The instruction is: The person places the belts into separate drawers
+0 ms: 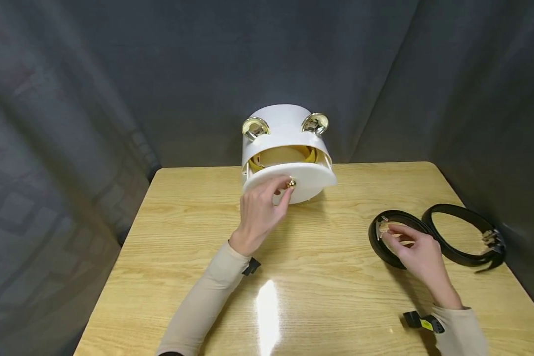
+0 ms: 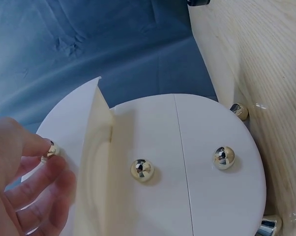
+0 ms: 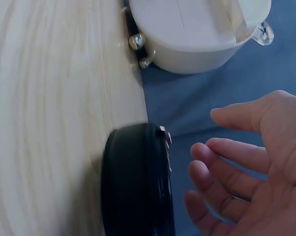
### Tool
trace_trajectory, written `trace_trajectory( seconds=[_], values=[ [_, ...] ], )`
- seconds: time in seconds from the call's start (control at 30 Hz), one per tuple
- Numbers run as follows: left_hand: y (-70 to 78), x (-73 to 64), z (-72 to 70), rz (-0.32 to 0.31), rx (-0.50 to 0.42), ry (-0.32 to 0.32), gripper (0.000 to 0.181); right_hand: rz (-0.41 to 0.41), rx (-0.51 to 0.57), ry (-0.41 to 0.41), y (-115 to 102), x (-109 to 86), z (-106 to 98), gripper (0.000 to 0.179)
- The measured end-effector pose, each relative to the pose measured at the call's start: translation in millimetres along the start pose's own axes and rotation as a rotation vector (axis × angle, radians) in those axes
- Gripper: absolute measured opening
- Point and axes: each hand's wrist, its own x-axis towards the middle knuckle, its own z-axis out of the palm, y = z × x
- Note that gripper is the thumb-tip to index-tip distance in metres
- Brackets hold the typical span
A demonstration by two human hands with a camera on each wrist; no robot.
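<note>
My left hand [image 1: 260, 212] pinches the small gold knob [image 1: 291, 183] on the top drawer [image 1: 313, 179] of a round white box [image 1: 281, 118]. That drawer stands pulled out, and a yellow strap [image 1: 311, 155] curls inside it. In the left wrist view, two lower drawer fronts [image 2: 158, 118] with gold knobs sit closed. My right hand [image 1: 420, 254] hovers over a coiled black belt [image 1: 376, 242], its fingers loosely bent. The right wrist view shows a gap between those fingers and the belt [image 3: 133, 182], with nothing held.
A second coiled black belt [image 1: 456, 257] with a metal buckle lies right of the first, near the table's right edge. Gold ear-like discs [image 1: 315, 123] stick out from the box top. Dark curtains [image 1: 196, 79] hang behind the wooden table [image 1: 329, 296] and along its sides.
</note>
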Motion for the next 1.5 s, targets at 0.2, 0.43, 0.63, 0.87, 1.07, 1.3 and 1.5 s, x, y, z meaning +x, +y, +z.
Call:
trace_trajectory(
  seconds=[0.2,0.43,0.63,0.87,1.07,1.3,1.5],
  values=[
    [0.9,1.9,4.7,-0.012,-0.002,0.001,0.020,0.154,-0.069,-0.013,14.9,-3.6,-21.6,0.045],
    [-0.7,4.2,5.8,-0.036,-0.002,0.007,0.021,0.326,0.054,0.038,35.3,-2.2,-57.0,0.051],
    [-2.8,5.8,2.8,-0.061,-0.037,0.002,0.021,0.437,-0.098,0.028,47.2,-6.4,-70.9,0.058],
    [-4.3,8.6,4.0,-0.063,-0.047,0.001,0.021,0.439,-0.149,-0.015,58.6,-12.4,-68.6,0.057],
    [-5.8,11.3,5.4,-0.060,-0.046,-0.011,0.021,0.498,-0.122,-0.109,60.6,-14.4,-64.9,0.065],
    [-10.4,15.9,5.9,-0.061,-0.041,-0.029,0.020,0.524,-0.154,-0.164,64.2,-15.5,-55.5,0.070],
    [-17.0,18.4,5.3,-0.071,-0.029,-0.041,0.020,0.539,-0.149,-0.203,67.7,-13.0,-46.7,0.076]
  ],
)
